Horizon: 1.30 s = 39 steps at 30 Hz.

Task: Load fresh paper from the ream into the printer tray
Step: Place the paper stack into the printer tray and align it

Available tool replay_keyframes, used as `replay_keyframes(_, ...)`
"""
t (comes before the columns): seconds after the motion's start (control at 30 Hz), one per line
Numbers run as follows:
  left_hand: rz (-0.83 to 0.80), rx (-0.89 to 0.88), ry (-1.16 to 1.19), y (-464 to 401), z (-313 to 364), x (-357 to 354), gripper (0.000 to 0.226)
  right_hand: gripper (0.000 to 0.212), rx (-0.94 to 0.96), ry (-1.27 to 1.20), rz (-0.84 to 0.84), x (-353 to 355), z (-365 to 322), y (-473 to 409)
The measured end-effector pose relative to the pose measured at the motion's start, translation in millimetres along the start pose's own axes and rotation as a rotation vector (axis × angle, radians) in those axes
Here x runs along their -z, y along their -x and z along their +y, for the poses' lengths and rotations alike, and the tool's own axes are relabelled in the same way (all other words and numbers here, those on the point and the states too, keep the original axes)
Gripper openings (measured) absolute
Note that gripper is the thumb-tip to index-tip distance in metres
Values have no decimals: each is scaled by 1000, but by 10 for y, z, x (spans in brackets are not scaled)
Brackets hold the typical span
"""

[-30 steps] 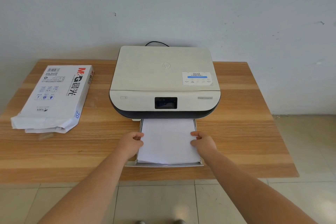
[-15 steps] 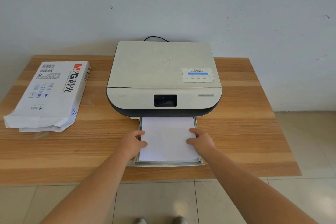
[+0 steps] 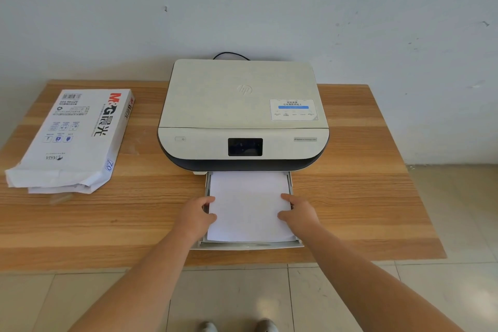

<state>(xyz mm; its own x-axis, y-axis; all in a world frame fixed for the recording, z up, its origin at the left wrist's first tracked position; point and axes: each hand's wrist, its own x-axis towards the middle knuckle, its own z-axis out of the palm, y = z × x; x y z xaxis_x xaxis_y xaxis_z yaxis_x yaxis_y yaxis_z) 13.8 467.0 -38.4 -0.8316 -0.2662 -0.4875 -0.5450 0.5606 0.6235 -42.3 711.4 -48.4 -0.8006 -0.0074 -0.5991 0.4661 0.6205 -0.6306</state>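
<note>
Our left hand and right hand pinch the paper by its side edges; thin, floppy, light, we judge.

The stack of paper now lies deeper in the tray than a second ago, its far edge closer to the printer. The left hand and the right hand are both a little farther forward along the sides of the stack. The right hand's fingers now reach more onto the sheet.
</note>
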Motion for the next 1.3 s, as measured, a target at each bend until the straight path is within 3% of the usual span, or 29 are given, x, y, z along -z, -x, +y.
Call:
replay_keyframes(0.97, 15, -18, 39, 53, -50, 33, 43, 53, -7, -15, 39, -14, 81, 88)
replay_keyframes(1.3, 50, -22, 70, 25, -75, -3, 37, 33, 37, -1, 70, -26, 152, 61)
